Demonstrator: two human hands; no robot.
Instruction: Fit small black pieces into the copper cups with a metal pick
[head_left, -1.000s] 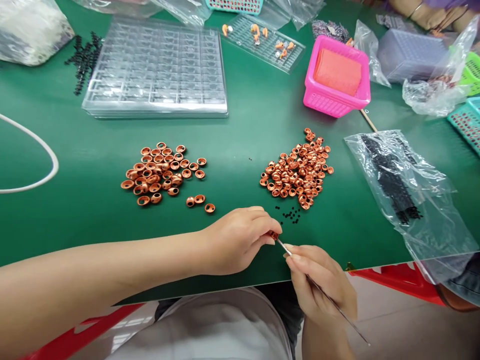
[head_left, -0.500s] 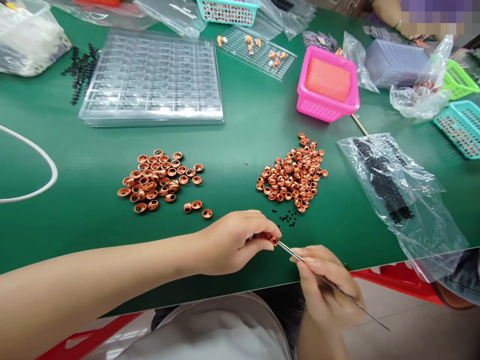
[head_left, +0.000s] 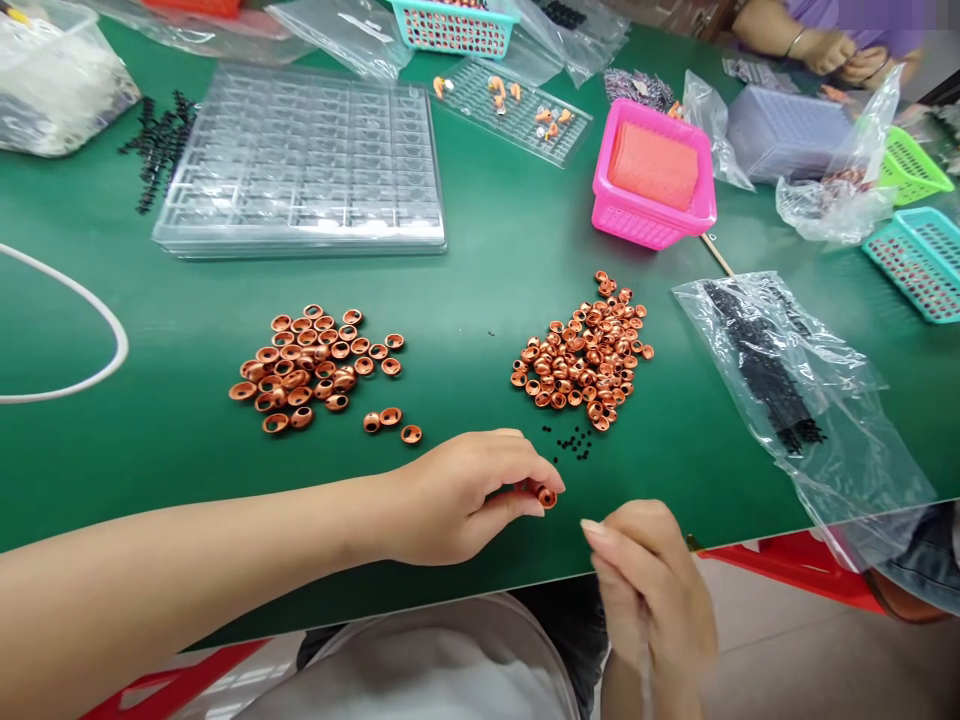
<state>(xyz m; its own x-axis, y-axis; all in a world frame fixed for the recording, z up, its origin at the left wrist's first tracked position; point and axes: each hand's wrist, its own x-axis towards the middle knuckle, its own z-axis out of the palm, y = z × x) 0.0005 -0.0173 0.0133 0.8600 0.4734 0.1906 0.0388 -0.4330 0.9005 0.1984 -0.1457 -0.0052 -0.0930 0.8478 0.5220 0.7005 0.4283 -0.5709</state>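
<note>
My left hand (head_left: pixel 457 495) pinches one copper-coloured ring-like bead (head_left: pixel 547 497) between thumb and fingertips, just above the green table. To its right, my right hand (head_left: pixel 652 575) is closed with the fingertips pressed together, apart from the bead. The tweezers it held earlier are almost wholly hidden; only a faint blurred streak shows below the fingers. Beyond my left hand lie several tiny black pieces (head_left: pixel 574 443) and a heap of copper beads (head_left: pixel 585 350). A second group of copper beads (head_left: pixel 300 365), many with the hollow side up, lies to the left.
Stacked clear plastic trays (head_left: pixel 304 165) stand at the back left. A pink basket (head_left: pixel 652 215) holds an orange-red block. At right lies a clear bag of black strips (head_left: pixel 765 360). A white cable (head_left: pixel 112 320) curves in from the left. Another person's hands (head_left: pixel 840 58) are at the far right.
My right hand has drawn back from the bead and turned, taking the tweezers' tips away from it. My left hand still holds the bead, slightly lower in view.
</note>
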